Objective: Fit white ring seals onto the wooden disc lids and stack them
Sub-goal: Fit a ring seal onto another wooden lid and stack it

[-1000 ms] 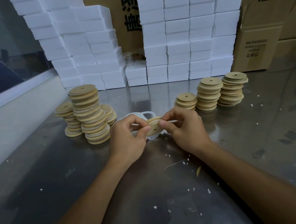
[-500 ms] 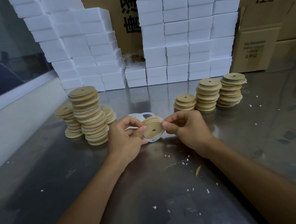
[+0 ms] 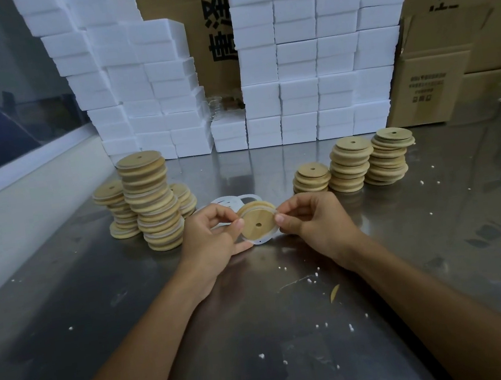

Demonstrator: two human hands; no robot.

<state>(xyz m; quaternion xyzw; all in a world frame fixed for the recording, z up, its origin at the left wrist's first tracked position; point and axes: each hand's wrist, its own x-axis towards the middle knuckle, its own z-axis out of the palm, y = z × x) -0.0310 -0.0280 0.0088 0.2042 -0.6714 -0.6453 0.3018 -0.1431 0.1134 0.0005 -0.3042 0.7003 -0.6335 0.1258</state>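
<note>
Steel bench [image 3: 98, 305] | my left grip [image 3: 214, 236] and right grip [image 3: 313, 219] pinch one wooden lid [image 3: 258, 222], white ring seal [image 3: 260, 240] at its rim

round wooden disc lid [image 3: 258, 223]: pale tan
thin ring seal [image 3: 257, 240]: white
stacked foam blocks [image 3: 298, 56]: white
metal table [image 3: 263, 347]: grey, white-flecked

Bare forearms [image 3: 154, 339] and hands, no sleeves or jewellery visible

Packing workshop: steel bench [image 3: 439, 228], stacked foam blocks [image 3: 304, 55], cardboard cartons [image 3: 430, 86].
</note>
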